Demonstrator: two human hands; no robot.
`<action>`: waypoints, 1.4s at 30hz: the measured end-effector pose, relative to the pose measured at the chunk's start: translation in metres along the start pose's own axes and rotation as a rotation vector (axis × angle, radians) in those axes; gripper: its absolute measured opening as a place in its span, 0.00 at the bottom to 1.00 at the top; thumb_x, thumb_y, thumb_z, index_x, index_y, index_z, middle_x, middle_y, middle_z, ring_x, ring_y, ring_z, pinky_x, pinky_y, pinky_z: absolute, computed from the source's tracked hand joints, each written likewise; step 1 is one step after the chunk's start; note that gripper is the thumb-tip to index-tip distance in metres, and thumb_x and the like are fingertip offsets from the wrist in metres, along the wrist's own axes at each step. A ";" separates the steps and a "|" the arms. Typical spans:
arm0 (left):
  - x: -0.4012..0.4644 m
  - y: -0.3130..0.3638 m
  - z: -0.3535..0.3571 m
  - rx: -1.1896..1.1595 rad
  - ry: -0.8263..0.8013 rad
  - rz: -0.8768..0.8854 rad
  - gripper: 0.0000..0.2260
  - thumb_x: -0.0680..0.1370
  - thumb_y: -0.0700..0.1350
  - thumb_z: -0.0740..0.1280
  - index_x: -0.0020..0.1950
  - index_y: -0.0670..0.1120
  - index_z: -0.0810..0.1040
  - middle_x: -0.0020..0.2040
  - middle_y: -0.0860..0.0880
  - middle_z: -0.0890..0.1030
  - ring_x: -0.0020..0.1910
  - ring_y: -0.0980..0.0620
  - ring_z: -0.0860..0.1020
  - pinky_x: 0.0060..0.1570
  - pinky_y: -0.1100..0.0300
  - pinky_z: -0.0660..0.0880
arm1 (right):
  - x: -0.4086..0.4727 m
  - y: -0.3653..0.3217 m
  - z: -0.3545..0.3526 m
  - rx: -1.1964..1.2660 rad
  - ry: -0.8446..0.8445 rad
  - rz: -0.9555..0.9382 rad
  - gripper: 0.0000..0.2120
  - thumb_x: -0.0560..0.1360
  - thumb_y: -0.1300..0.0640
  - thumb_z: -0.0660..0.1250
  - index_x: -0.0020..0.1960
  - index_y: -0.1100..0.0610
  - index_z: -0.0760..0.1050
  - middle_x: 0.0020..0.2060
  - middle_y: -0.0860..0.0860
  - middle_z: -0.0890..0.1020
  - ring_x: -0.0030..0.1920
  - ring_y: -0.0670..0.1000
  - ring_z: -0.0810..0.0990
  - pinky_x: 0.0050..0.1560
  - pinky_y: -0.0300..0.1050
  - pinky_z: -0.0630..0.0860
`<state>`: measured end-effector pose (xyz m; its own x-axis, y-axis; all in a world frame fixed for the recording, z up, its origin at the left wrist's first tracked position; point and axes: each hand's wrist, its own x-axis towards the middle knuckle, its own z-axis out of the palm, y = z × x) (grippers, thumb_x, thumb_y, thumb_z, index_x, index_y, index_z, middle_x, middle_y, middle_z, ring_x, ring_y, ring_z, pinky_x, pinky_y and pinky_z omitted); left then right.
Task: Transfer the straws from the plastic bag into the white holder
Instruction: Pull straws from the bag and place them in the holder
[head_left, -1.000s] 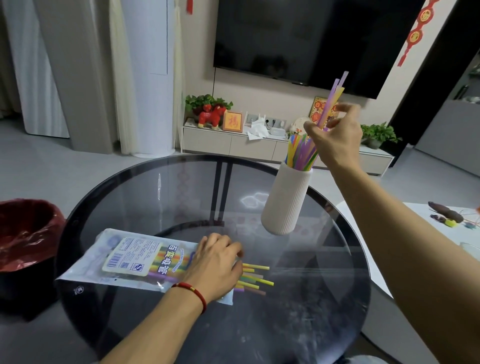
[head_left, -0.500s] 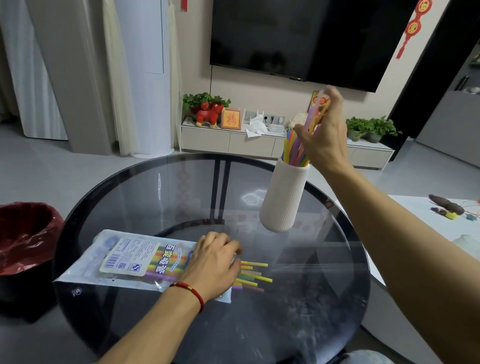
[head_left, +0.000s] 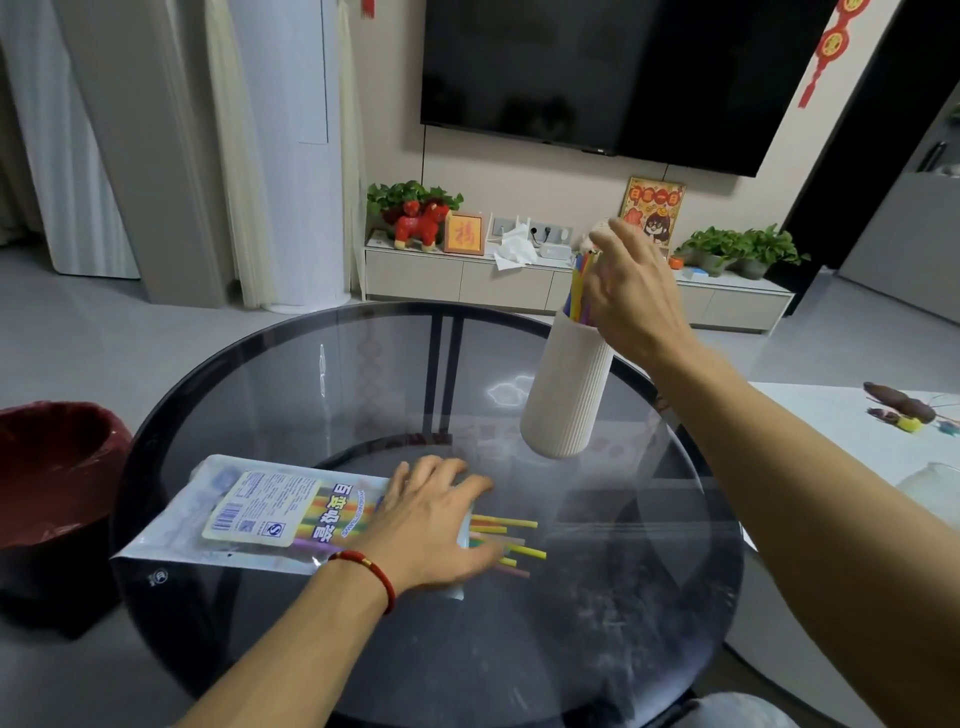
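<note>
Your left hand (head_left: 431, 525) presses the plastic bag (head_left: 260, 514) flat with relaxed fingers, near the white holder (head_left: 569, 387). Your right hand (head_left: 636, 291) hovers with loose fingers at the straws (head_left: 582, 288) inside the holder.

Glossy glass table (head_left: 322, 374); matt ribbed white holder (head_left: 566, 395); shiny plastic bag (head_left: 171, 525).

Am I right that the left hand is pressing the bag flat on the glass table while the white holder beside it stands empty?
Not quite: the holder is not empty. The head view shows coloured straws standing in it, under the right hand. The rest holds: the left hand lies on the bag on the glass table.
</note>
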<state>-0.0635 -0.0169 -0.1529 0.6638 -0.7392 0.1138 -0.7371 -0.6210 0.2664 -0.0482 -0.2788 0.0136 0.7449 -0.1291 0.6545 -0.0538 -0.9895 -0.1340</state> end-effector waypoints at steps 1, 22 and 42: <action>-0.002 -0.003 -0.001 0.026 -0.091 0.000 0.43 0.64 0.79 0.54 0.75 0.59 0.59 0.76 0.49 0.60 0.76 0.45 0.54 0.75 0.37 0.49 | 0.000 0.000 0.000 -0.015 -0.051 0.022 0.22 0.85 0.53 0.58 0.76 0.61 0.69 0.73 0.64 0.75 0.71 0.64 0.71 0.71 0.58 0.66; -0.009 -0.010 -0.029 0.251 0.166 -0.002 0.42 0.67 0.66 0.68 0.77 0.53 0.56 0.68 0.50 0.63 0.69 0.48 0.63 0.74 0.39 0.54 | -0.179 -0.060 0.088 0.740 -0.593 0.247 0.12 0.85 0.48 0.63 0.57 0.55 0.80 0.43 0.47 0.85 0.39 0.44 0.82 0.44 0.41 0.80; -0.010 -0.023 -0.014 0.087 0.000 -0.186 0.15 0.76 0.61 0.61 0.60 0.57 0.70 0.67 0.50 0.63 0.70 0.48 0.61 0.72 0.29 0.47 | -0.175 -0.005 0.063 1.394 -0.662 0.723 0.16 0.70 0.57 0.79 0.55 0.63 0.88 0.39 0.59 0.86 0.33 0.48 0.82 0.32 0.35 0.77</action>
<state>-0.0517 0.0085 -0.1467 0.7897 -0.6095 0.0702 -0.6098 -0.7672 0.1990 -0.1363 -0.2477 -0.1468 0.9799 -0.0905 -0.1780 -0.1684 0.1038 -0.9802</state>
